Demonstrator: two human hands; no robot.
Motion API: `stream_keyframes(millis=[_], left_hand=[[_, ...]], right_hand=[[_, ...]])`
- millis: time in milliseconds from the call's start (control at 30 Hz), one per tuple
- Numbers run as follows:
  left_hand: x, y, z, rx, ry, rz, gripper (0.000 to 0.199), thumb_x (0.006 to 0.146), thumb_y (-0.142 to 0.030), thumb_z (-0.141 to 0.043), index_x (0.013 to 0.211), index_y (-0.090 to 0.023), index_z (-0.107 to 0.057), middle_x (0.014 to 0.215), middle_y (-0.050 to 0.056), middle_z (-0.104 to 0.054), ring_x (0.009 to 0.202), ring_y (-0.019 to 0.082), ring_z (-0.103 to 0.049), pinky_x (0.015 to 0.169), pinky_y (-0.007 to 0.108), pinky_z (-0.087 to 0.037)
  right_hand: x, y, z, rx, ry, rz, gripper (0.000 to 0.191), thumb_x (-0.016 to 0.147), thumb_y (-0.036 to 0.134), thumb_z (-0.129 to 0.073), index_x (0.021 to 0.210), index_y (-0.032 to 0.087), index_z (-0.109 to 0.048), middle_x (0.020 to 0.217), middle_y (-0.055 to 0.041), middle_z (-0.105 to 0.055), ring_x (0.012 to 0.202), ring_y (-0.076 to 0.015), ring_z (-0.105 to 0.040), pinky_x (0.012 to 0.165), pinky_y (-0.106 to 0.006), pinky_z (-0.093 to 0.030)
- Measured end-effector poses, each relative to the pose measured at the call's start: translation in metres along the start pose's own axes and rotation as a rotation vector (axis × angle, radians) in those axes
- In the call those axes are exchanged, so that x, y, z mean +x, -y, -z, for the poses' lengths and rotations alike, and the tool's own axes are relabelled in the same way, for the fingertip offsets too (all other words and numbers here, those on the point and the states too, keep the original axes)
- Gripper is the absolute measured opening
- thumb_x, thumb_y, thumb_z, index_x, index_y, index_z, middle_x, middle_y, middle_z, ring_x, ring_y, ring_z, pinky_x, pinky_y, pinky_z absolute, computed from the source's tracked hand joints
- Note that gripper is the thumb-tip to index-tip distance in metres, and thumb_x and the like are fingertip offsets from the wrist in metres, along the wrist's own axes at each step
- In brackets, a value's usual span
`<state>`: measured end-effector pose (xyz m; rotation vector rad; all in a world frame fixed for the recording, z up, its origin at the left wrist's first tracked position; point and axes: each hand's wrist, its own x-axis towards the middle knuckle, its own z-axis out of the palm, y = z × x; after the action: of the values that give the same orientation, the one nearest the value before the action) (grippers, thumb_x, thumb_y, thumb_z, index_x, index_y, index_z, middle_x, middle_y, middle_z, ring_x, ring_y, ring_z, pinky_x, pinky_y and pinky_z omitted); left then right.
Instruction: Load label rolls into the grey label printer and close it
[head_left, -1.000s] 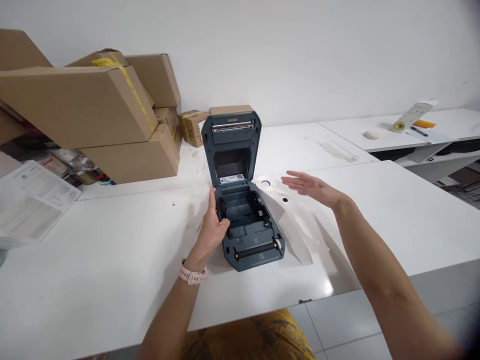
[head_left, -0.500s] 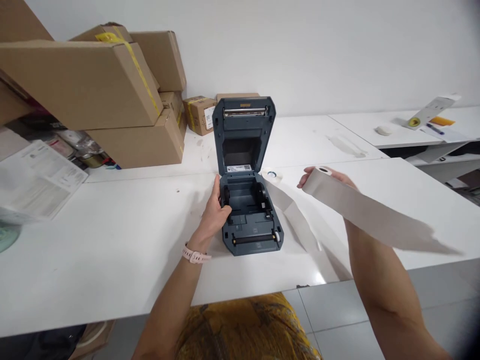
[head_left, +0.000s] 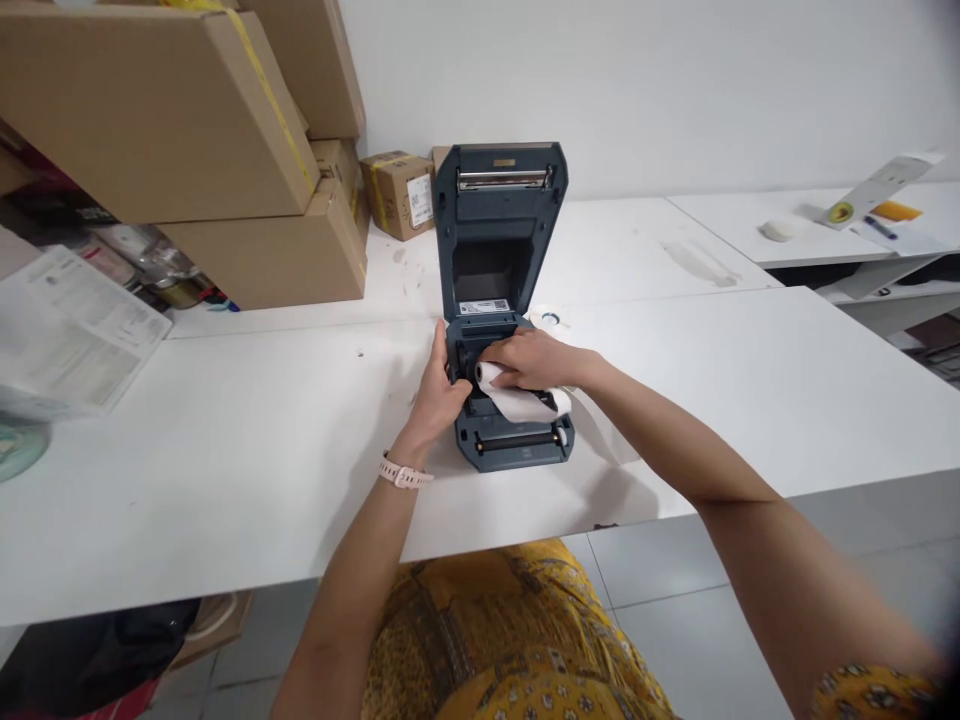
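- In the printer (head_left: 517, 460) bay, what's the right hand (head_left: 531, 358) doing?
- Gripping the white paper roll (head_left: 488, 374), fingers curled over it. Roll is inside the bay, one core end facing the printer's left wall. Seated or not, can't tell (hand covers the other end).
- Left hand (head_left: 441, 396)?
- Clamped on the printer's left wall, thumb over the rim. Pink watch strap (head_left: 405, 475) on that wrist.
- Loose paper?
- Runs off the roll to the printer's right edge.
- Lid (head_left: 501, 222)?
- Up, at the printer's rear.
- Around it?
- Printer sits on a white table (head_left: 225, 450). Small taped carton (head_left: 391, 198) behind it, leftward; stacked cartons (head_left: 150, 120) farther left of it.
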<state>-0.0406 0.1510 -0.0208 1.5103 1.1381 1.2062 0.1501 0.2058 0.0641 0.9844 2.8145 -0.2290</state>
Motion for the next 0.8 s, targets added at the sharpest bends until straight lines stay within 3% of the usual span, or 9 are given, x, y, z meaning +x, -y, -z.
stream_keyframes(millis=[167, 300, 433, 567, 800], left_hand=[[-0.003, -0.009, -0.001, -0.032, -0.002, 0.077, 0.108, 0.081, -0.009, -0.060, 0.169, -0.033, -0.003, 0.178, 0.001, -0.018, 0.164, 0.024, -0.021, 0.135, 0.043, -0.020], [-0.003, -0.008, -0.001, -0.025, -0.008, 0.060, 0.106, 0.083, -0.012, -0.063, 0.169, -0.034, -0.005, 0.178, 0.001, -0.018, 0.165, 0.025, -0.018, 0.135, 0.043, -0.018], [-0.003, -0.004, -0.001, -0.023, -0.002, 0.051, 0.103, 0.086, -0.017, -0.066, 0.168, -0.036, -0.008, 0.178, 0.000, -0.017, 0.165, 0.025, -0.018, 0.135, 0.044, -0.017], [-0.005, -0.008, -0.003, -0.019, -0.014, 0.057, 0.099, 0.088, -0.019, -0.066, 0.168, -0.035, -0.011, 0.179, -0.001, -0.014, 0.166, 0.025, -0.013, 0.136, 0.042, -0.014], [-0.009, -0.014, -0.006, -0.002, -0.038, 0.129, 0.094, 0.088, -0.016, -0.061, 0.167, -0.035, -0.014, 0.178, -0.001, -0.016, 0.165, 0.023, -0.016, 0.136, 0.044, -0.018]], right_hand=[[-0.018, 0.006, -0.012, -0.020, -0.142, 0.040, 0.036, 0.101, 0.035, -0.057, 0.129, 0.015, -0.069, 0.108, -0.0142, -0.080, 0.101, -0.0307, -0.073, 0.096, -0.044, -0.047], [-0.059, 0.032, -0.028, 0.022, -0.302, 0.043, 0.036, 0.108, 0.029, -0.044, 0.134, 0.017, -0.067, 0.125, -0.0122, -0.077, 0.109, -0.0274, -0.074, 0.096, -0.044, -0.055], [-0.092, 0.069, -0.055, 0.034, -0.535, -0.035, 0.035, 0.108, 0.021, -0.044, 0.135, 0.014, -0.066, 0.146, -0.0147, -0.066, 0.131, -0.0270, -0.067, 0.109, -0.047, -0.056], [-0.100, 0.093, -0.076, 0.024, -0.679, -0.112, 0.034, 0.107, 0.019, -0.048, 0.135, 0.015, -0.066, 0.148, -0.0129, -0.064, 0.138, -0.0254, -0.063, 0.116, -0.049, -0.052], [-0.099, 0.109, -0.084, 0.146, -0.731, -0.171, 0.039, 0.104, 0.025, -0.056, 0.142, 0.025, -0.063, 0.150, -0.0089, -0.064, 0.138, -0.0274, -0.062, 0.117, -0.057, -0.048]])
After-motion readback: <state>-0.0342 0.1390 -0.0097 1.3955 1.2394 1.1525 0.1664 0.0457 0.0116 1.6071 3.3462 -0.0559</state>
